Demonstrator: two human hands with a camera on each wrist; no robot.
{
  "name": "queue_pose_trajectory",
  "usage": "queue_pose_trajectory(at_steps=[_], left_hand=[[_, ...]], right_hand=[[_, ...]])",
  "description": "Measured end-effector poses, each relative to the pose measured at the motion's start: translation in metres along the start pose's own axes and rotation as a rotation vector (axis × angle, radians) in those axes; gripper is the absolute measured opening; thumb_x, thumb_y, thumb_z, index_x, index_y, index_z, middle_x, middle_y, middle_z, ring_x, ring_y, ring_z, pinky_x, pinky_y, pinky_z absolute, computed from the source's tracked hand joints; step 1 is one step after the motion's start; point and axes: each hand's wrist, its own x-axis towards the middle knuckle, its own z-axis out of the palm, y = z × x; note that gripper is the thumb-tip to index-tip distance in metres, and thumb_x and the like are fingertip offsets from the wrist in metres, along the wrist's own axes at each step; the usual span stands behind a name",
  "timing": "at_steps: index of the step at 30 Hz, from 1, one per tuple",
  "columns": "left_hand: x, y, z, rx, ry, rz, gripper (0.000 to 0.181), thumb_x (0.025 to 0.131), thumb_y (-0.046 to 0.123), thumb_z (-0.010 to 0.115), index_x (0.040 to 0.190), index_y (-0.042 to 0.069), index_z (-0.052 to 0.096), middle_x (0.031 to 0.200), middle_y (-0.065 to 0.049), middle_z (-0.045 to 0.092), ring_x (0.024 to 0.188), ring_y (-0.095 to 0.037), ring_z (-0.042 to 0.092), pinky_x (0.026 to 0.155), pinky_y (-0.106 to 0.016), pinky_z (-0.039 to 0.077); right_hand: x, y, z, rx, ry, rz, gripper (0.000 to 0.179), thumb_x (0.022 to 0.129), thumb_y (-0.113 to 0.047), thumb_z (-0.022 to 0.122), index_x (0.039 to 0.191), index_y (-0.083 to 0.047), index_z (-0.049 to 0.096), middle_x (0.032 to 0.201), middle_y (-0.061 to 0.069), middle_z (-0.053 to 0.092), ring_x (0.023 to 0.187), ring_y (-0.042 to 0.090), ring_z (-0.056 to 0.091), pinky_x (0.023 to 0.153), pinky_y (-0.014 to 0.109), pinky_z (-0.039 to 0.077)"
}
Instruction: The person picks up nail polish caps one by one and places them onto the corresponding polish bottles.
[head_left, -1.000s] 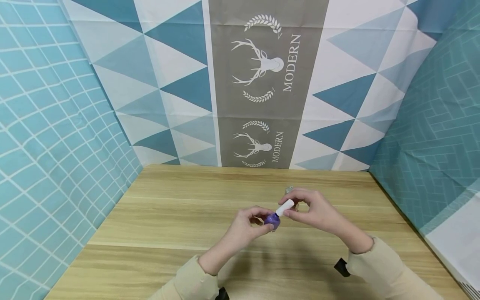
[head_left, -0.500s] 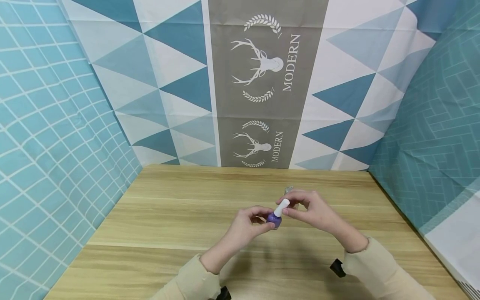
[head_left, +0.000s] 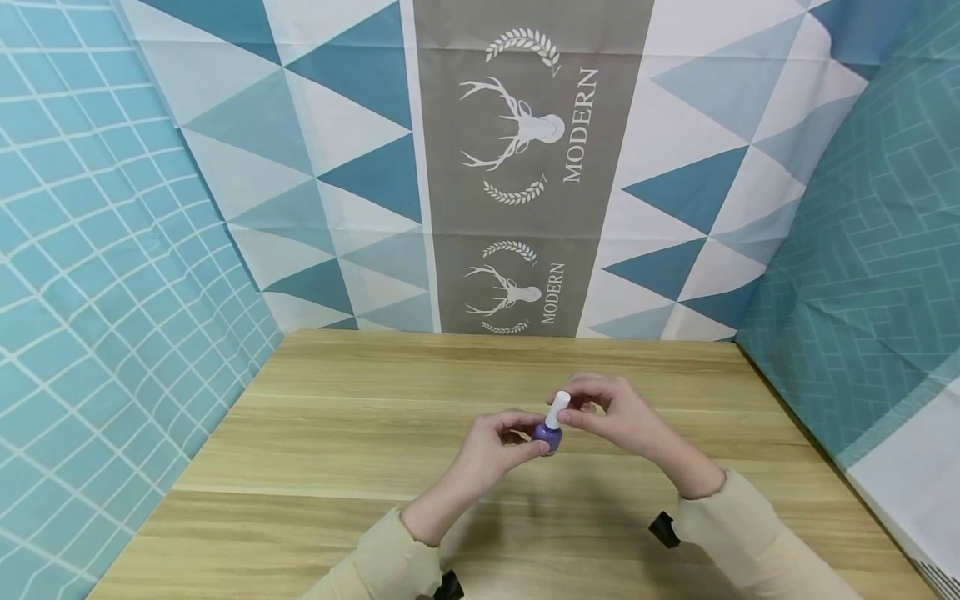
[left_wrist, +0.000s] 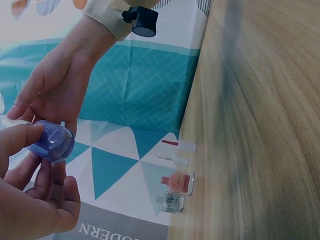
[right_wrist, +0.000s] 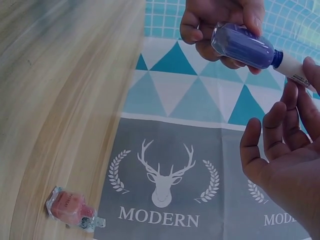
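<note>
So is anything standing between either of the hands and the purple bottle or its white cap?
Nothing visible is. The left hand holds the purple bottle directly, and the right hand pinches the white cap. The coral bottle and clear bottle stand on the table, not in between.

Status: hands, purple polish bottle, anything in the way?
Left hand grips purple bottle; right hand pinches white cap. Cap meets neck, tightness unclear. No obstruction seen; coral bottle and clear bottle stand apart from hands.
</note>
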Motion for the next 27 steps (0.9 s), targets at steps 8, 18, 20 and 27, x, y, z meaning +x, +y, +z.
queue_pose_trajectory(at_steps=[8,18,20,27], left_hand=[[0.0,0.0,0.0,-0.033,-0.008,-0.002,0.03,0.081,0.016,0.075,0.109,0.005,0.069,0.102,-0.009,0.069,0.082,-0.012,0.062,0.07,-0.022,0.052],[0.0,-0.001,0.001,-0.039,0.002,-0.029,0.031,0.081,0.017,0.075,0.11,0.007,0.068,0.103,-0.008,0.069,0.083,-0.013,0.062,0.073,-0.022,0.052],[0.0,-0.001,0.001,-0.045,0.005,-0.038,0.031,0.081,0.017,0.075,0.111,0.008,0.068,0.102,-0.007,0.069,0.084,-0.014,0.062,0.073,-0.022,0.052],[0.0,0.0,0.002,-0.056,0.012,-0.05,0.03,0.081,0.016,0.075,0.109,0.008,0.068,0.102,-0.007,0.069,0.086,-0.02,0.063,0.071,-0.022,0.052]], right_hand=[[0.001,0.012,0.002,0.036,-0.002,-0.027,0.02,0.086,-0.004,0.067,0.104,-0.012,0.07,0.088,-0.003,0.063,0.074,0.01,0.054,0.063,0.025,0.047],[0.001,-0.006,0.006,0.003,0.059,0.03,0.012,0.083,-0.002,0.069,0.095,-0.006,0.07,0.082,-0.004,0.061,0.072,0.007,0.052,0.06,0.023,0.043],[0.001,0.002,0.008,0.003,0.07,0.039,0.011,0.083,-0.006,0.071,0.094,-0.009,0.069,0.082,-0.004,0.061,0.072,0.009,0.053,0.06,0.023,0.043],[0.002,0.012,0.011,-0.004,0.106,0.076,0.012,0.08,-0.017,0.076,0.089,-0.017,0.068,0.079,-0.005,0.061,0.071,0.011,0.053,0.058,0.023,0.04]])
